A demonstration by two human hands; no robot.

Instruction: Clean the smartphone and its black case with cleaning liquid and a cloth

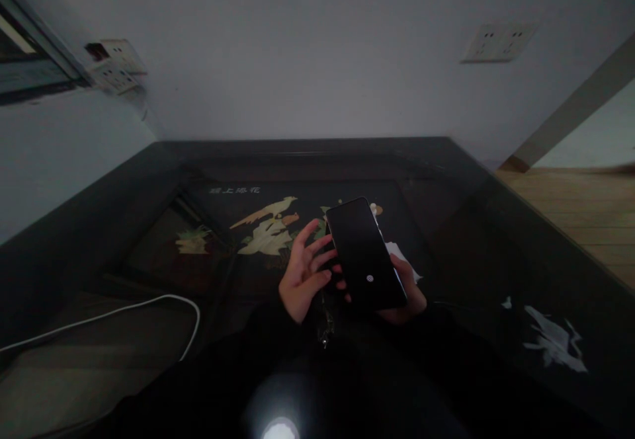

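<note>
Right hand (413,295) around phone (364,247), left hand (300,278) splayed

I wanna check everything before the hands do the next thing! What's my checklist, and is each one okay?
1. Phone held: ok, the right hand has a grip around it.
2. Left hand free of the phone: cannot tell; it is open, with fingers close to the phone's edge.
3. Screen fully lit: not ok; it is dark except for a small round icon.
4. White cable away from the hands: ok, it lies off to the left.
5. White item beside the right hand held: cannot tell; the phone and hand partly hide it.
</note>
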